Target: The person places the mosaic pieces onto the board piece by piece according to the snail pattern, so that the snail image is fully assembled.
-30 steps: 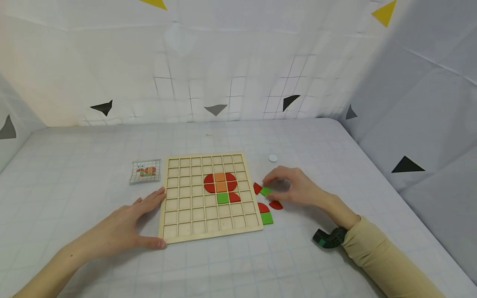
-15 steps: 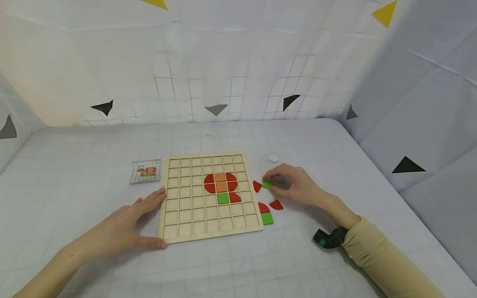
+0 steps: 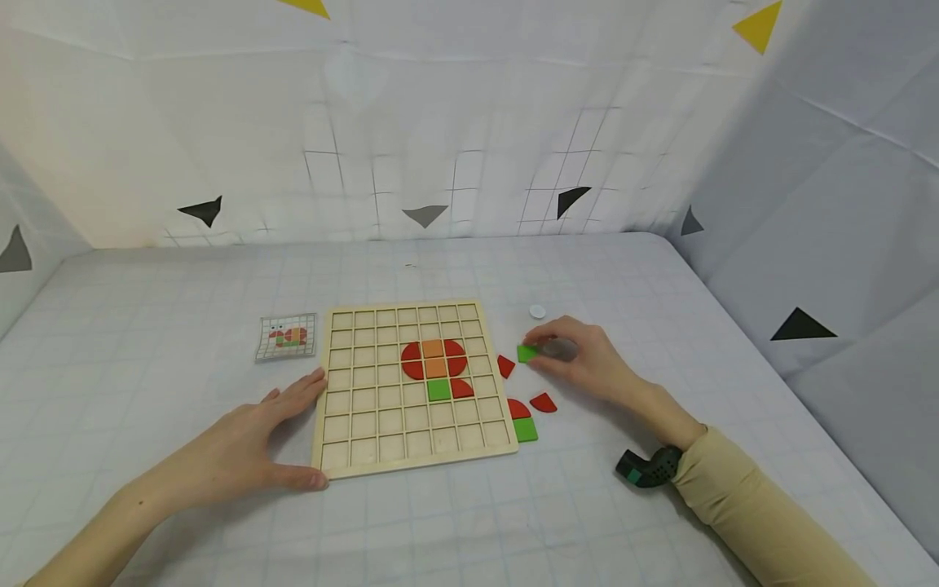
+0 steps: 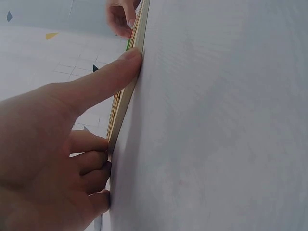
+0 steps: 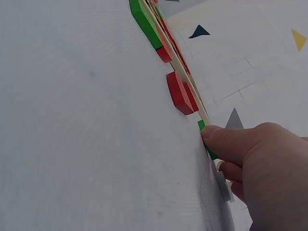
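Note:
A wooden grid board (image 3: 364, 425) lies on the table with red quarter-round, orange square and green square tiles set in its cells. My left hand (image 3: 245, 448) rests on the board's left edge, thumb at the near corner and fingers spread along the side. Right of the board, my right hand (image 3: 597, 363) pinches a green tile (image 3: 525, 354) between thumb and fingers. In the right wrist view the thumb partly covers this green tile (image 5: 212, 153). Close by lie a red tile (image 3: 506, 367) and another red quarter-round tile (image 3: 544, 403).
A small picture card (image 3: 286, 337) lies left of the board. A white disc (image 3: 538, 311) sits beyond my right hand. Near the board's right corner are a red tile (image 3: 517, 409) and a green tile (image 3: 525, 430). White sheeting (image 3: 469, 122) rises behind the table.
My right hand has pinched the green tile and shifted it slightly away from me, apart from the red tile beside it. The left hand and board have stayed put.

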A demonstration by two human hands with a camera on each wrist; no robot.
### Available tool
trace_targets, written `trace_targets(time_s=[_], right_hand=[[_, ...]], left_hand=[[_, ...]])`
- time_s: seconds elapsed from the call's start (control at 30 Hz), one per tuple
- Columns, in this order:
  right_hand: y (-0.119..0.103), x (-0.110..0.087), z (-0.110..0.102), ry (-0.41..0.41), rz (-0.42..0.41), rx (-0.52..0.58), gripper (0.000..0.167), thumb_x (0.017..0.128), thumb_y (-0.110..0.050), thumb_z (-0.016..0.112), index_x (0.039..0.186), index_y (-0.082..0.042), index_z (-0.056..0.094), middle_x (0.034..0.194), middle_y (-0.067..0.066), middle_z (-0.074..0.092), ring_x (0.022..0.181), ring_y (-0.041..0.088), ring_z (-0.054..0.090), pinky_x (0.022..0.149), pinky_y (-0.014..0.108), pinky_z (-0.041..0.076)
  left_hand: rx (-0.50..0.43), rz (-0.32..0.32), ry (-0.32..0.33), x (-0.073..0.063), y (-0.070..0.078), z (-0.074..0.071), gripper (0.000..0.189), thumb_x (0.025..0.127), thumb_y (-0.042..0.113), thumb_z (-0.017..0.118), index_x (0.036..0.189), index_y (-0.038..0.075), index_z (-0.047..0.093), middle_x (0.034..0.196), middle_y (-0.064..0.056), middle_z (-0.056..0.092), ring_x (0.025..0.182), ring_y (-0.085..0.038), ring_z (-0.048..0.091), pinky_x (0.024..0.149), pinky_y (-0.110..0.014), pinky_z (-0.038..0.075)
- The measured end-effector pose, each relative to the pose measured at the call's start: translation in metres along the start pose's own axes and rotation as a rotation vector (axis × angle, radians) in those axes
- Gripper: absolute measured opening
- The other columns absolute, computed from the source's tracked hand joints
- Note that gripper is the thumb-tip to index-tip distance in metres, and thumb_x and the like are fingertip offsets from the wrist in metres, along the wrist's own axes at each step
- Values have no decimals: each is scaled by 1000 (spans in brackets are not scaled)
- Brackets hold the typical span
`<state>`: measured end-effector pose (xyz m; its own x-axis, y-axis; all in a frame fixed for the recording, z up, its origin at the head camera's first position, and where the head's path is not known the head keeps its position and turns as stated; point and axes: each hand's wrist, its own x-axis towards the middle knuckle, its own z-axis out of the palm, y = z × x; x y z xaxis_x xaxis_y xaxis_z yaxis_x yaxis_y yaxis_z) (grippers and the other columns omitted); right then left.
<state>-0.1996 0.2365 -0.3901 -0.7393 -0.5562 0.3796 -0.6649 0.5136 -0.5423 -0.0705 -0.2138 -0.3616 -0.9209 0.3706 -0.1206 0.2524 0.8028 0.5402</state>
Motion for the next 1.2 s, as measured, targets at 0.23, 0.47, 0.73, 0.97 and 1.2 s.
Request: trace_targets(time_s=[0.23, 0.47, 0.73, 0.97, 1.2], right_hand=[[-1, 0, 0, 11, 20, -11, 34, 80, -6, 83, 112, -13, 73, 106, -3, 72, 94, 13, 65, 88, 30, 56], [-12, 4, -5, 38, 88, -3, 33, 81, -9, 83, 112, -17, 73, 106, -6, 73, 99, 12, 64, 92, 41, 53], [-35, 17, 8, 25, 94, 104, 29, 85, -12, 80, 112, -17, 72, 106, -6, 73, 102, 14, 62, 93, 44, 51], [-57, 31, 38, -36, 34, 185, 28, 84, -16, 82, 110, -13, 72, 103, -4, 74, 95, 16, 63, 83, 39, 54], [-76, 42, 63, -95, -79, 213, 24, 84, -14, 81, 106, -10, 72, 103, -2, 73, 92, 14, 65, 79, 31, 56]], left_hand=[[-1, -2, -3, 1, 0, 0, 115, 65, 80, 70, 158, 24, 32, 165, 4, 25, 139, -59, 30, 107, -74, 27], [-3, -7, -4, 1, 0, 0, 116, 64, 80, 70, 158, 23, 33, 166, 4, 25, 139, -59, 30, 106, -74, 28], [3, 2, 3, 1, 0, 1, 115, 64, 81, 70, 157, 22, 34, 166, 3, 25, 139, -60, 31, 107, -73, 28], [-6, 18, 8, 2, 0, 1, 116, 64, 79, 71, 157, 20, 35, 165, 1, 26, 139, -59, 31, 109, -73, 27], [-13, 23, 10, 1, 1, 1, 115, 64, 79, 72, 156, 19, 36, 165, 1, 27, 140, -58, 31, 110, -71, 27]])
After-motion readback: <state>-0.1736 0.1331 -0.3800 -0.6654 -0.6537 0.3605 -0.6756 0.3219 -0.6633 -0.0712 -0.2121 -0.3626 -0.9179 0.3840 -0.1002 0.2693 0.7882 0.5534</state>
